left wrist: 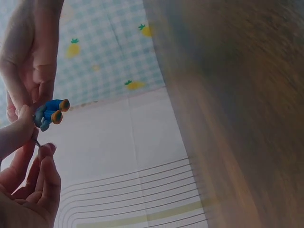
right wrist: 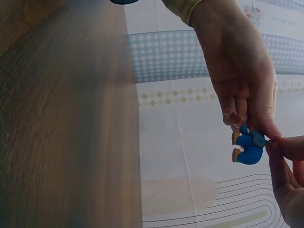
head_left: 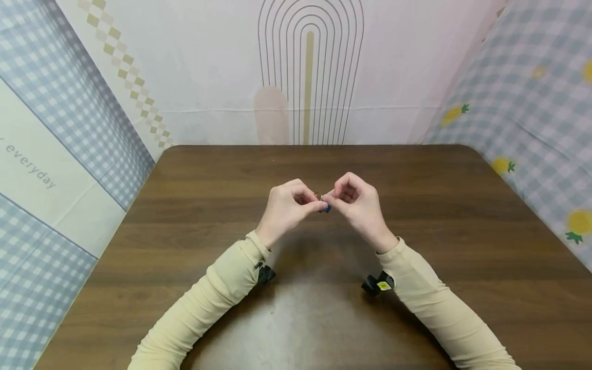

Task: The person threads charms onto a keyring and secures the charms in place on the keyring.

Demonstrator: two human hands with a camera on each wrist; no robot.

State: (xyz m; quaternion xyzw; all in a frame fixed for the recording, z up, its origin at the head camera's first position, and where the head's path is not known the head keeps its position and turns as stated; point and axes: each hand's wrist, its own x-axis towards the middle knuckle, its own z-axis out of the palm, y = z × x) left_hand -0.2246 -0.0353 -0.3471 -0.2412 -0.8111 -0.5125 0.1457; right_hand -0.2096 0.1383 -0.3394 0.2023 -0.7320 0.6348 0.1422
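Above the middle of the table, my left hand [head_left: 287, 208] and right hand [head_left: 358, 205] meet at a small blue figurine keychain [head_left: 328, 208]. Thumb and fingers of each hand pinch it near its ring. Both wrist views show the blue figurine [left wrist: 51, 111] hanging out below the fingertips, with orange-brown feet and grey-blue parts. A thin metal piece [left wrist: 37, 143] shows between the fingers in the left wrist view. Fingers hide much of the ring and the figurine's upper part.
The brown wooden table [head_left: 319, 318] spreads under both arms. Behind it hangs a pale cloth [head_left: 208, 67] with arch lines, and checked cloths flank both sides. A black wrist camera [head_left: 265, 275] sits at the left cuff, another [head_left: 371, 285] at the right.
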